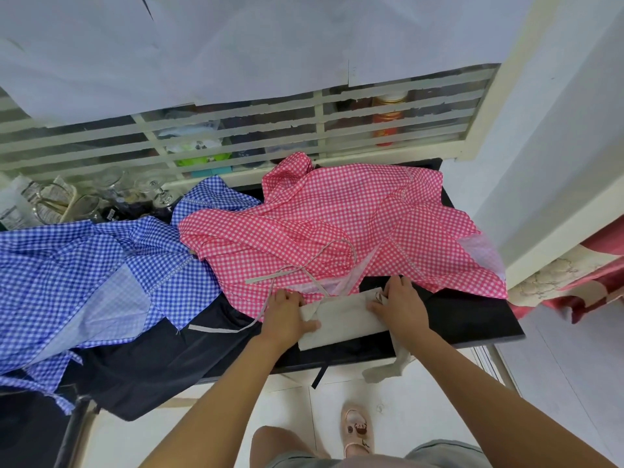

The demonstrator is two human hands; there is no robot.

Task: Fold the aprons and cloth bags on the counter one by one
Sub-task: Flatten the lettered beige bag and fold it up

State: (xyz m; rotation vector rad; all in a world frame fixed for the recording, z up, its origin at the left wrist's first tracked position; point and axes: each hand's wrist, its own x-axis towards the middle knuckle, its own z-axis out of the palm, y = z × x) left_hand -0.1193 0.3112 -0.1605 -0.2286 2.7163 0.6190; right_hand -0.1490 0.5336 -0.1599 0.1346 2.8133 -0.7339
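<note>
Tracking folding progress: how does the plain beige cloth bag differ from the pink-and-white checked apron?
The plain beige cloth bag is folded into a small flat rectangle; the pink-and-white checked apron lies spread out and rumpled. The bag sits at the front edge with the left hand and right hand on its ends; the apron lies behind. Both rest on the black counter.
</note>
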